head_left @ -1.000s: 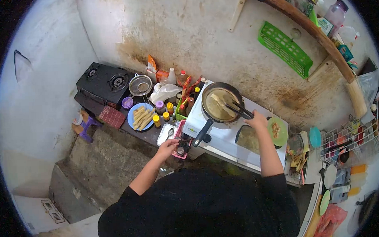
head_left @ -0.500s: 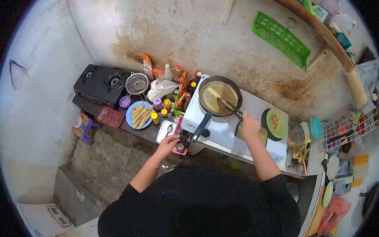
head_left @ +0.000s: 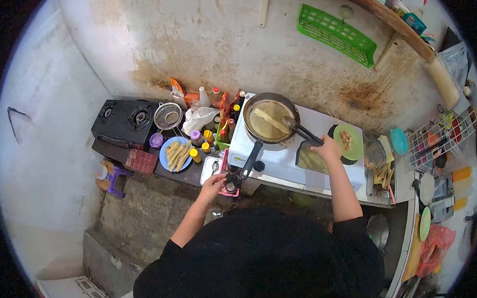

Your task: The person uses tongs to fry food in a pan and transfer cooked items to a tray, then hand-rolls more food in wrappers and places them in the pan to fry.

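My right hand [head_left: 329,149] is closed around black tongs [head_left: 303,133], whose tips reach into the frying pan [head_left: 246,129] on the white stove [head_left: 281,156]. At the tips, a long pale roll [head_left: 270,120] lies in the shallow oil. The pan's black handle points toward me. My left hand [head_left: 213,186] hovers beside a pink basket [head_left: 231,193] of small dark containers, its fingers loosely apart, with nothing visible in them. Left of it, a white tray [head_left: 207,174] holds a spoon. Further left, several similar rolls [head_left: 176,154] lie on a blue plate [head_left: 167,144].
A green plate of food [head_left: 347,141] sits at the stove's right end. Sauce bottles and yellow-capped jars [head_left: 195,154] crowd the counter left of the pan. A black two-burner stove [head_left: 123,120] stands at the far left, near a strainer [head_left: 168,117]. A wire rack [head_left: 440,140] is on the right.
My right hand has moved right and slightly down with the tongs. The roll shows longer in the oil. The view has shifted; my left hand stays near the pink basket.
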